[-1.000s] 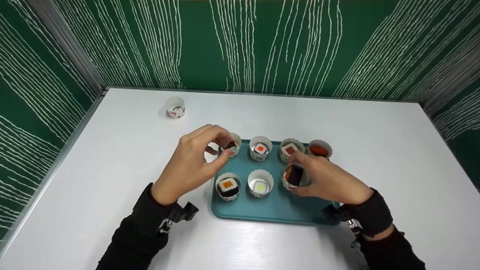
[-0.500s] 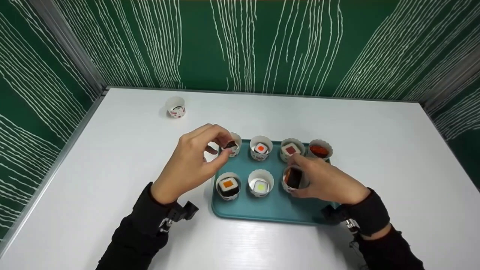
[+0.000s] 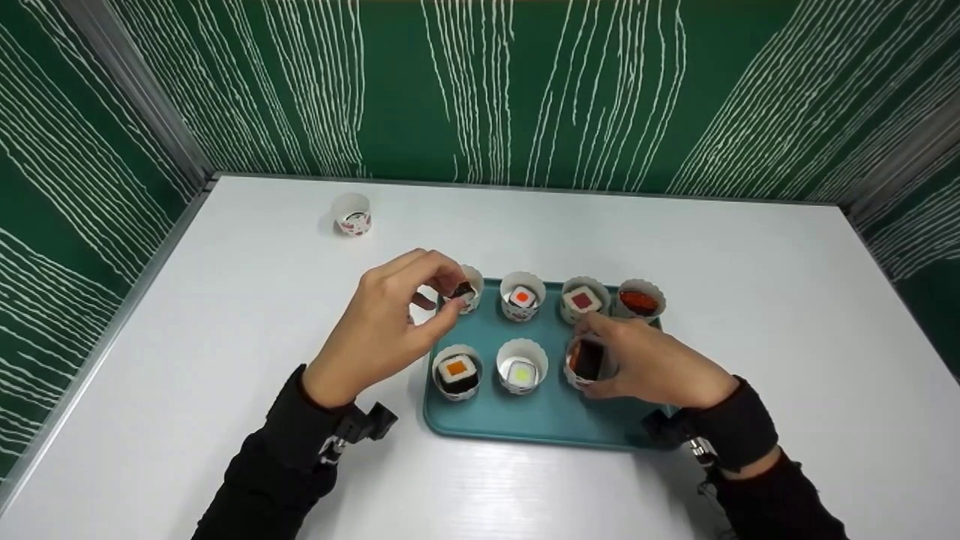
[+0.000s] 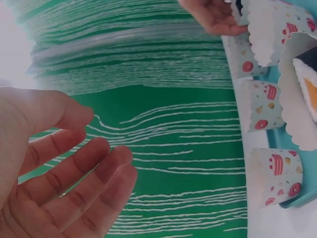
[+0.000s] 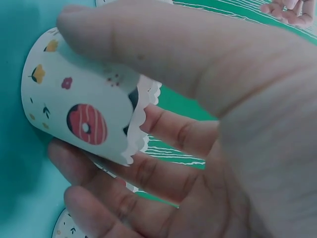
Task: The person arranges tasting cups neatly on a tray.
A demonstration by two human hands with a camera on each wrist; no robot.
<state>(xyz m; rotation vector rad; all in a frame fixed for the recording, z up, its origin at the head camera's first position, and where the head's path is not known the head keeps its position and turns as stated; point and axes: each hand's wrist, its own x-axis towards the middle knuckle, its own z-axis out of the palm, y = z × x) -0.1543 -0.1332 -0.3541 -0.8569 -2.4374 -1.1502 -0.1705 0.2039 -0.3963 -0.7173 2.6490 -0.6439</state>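
My right hand (image 3: 649, 356) grips a paper baking cup (image 5: 74, 94) printed with flowers and a doughnut, thumb on one side and fingers on the other. Inside that cup is a dark-wrapped sushi piece (image 3: 589, 360) with some orange beside it. The cup's base meets the teal tray (image 3: 517, 427), at the right of the front row. My left hand (image 4: 69, 163) hovers by the tray's left side, fingers loosely bent with nothing between them. Behind its fingertips in the head view is the back-left cup (image 3: 471, 304), partly hidden, with a dark piece in it.
The back row also holds a cup with an orange-dotted piece (image 3: 521, 298), one with a red-brown-centred piece (image 3: 581, 300) and one with red roe (image 3: 638, 302). In front are orange-topped sushi (image 3: 457, 371) and a yellow-dotted piece (image 3: 521, 373). Another cup (image 3: 352, 215) stands at the table's back left.
My right hand has shifted very slightly left and down with the cup, which now sits a little lower on the tray. The left hand stays in place.
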